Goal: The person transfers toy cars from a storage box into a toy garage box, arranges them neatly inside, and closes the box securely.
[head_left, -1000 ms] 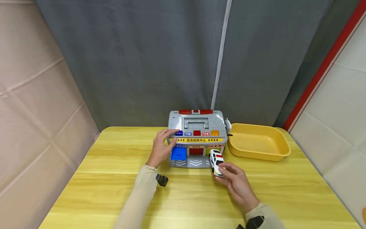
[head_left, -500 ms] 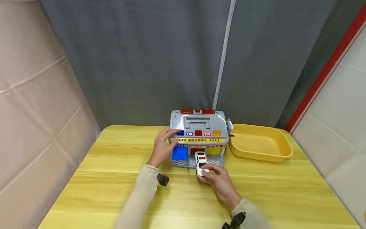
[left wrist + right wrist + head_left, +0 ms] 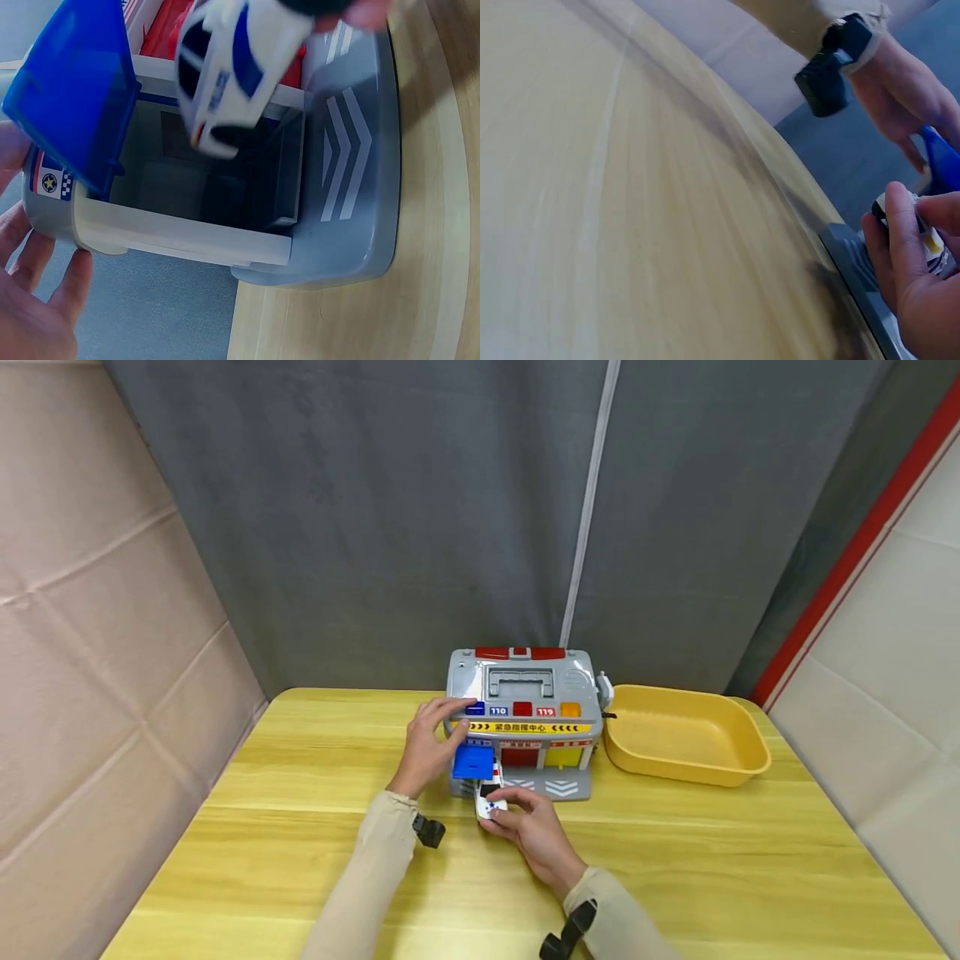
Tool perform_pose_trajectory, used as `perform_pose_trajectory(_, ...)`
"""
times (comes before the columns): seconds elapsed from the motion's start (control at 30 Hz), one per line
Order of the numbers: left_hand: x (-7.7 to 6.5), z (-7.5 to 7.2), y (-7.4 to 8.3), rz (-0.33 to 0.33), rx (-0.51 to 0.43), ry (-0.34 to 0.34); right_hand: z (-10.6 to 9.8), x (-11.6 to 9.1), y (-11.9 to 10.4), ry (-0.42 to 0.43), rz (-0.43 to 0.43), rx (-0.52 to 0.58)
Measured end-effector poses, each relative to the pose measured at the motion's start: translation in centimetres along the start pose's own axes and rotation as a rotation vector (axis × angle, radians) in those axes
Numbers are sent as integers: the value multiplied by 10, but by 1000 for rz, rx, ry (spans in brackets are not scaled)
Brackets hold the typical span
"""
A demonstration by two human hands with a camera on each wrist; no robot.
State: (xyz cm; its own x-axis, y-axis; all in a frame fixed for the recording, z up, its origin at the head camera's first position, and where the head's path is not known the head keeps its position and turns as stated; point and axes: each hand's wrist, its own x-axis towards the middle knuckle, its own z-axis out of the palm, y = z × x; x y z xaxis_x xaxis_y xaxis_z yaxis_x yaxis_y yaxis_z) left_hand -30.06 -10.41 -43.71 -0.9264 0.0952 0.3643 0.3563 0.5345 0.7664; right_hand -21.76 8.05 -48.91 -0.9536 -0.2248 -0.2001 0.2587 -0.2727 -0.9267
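A grey toy rescue station (image 3: 459, 681) stands on the table, its blue left door (image 3: 473, 762) swung up. My left hand (image 3: 426, 745) rests on its left corner, the index finger touching the blue button (image 3: 475, 708). My right hand (image 3: 536, 837) pinches the rear of a white toy police car (image 3: 492, 807). The car's front is tucked below the raised door, partly hidden in the head view. In the left wrist view the car (image 3: 240, 60) is tilted in front of the dark garage opening (image 3: 225, 172), apart from its floor.
Right of the station sits a yellow tray (image 3: 675, 735). Red (image 3: 519, 757) and yellow doors (image 3: 562, 757) are down beside the open bay. A grey curtain (image 3: 375, 527) hangs behind the wooden table (image 3: 315, 860).
The right hand has carried the car leftward from before the yellow door, past the red one, to the blue-door bay. The left hand has stayed on the station, with the blue door up throughout.
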Motion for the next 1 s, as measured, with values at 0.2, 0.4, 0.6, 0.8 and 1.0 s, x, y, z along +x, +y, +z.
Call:
perform_pose_trajectory(0.2,0,0,2,1,-6,-3,14,12,3,27,8,15)
perform_pose_trajectory(0.4,0,1,-1,-4,-5,-6,22,26,6,103,-18,-2)
perform_pose_trajectory(0.6,0,0,-2,5,-10,-5,29,29,10,103,-47,-57)
perform_pose_trajectory(0.8,0,3,-2,18,-13,-6,25,25,10,68,-28,-17)
perform_pose_trajectory(1.0,0,2,-2,11,-1,2,19,26,11,85,12,36)
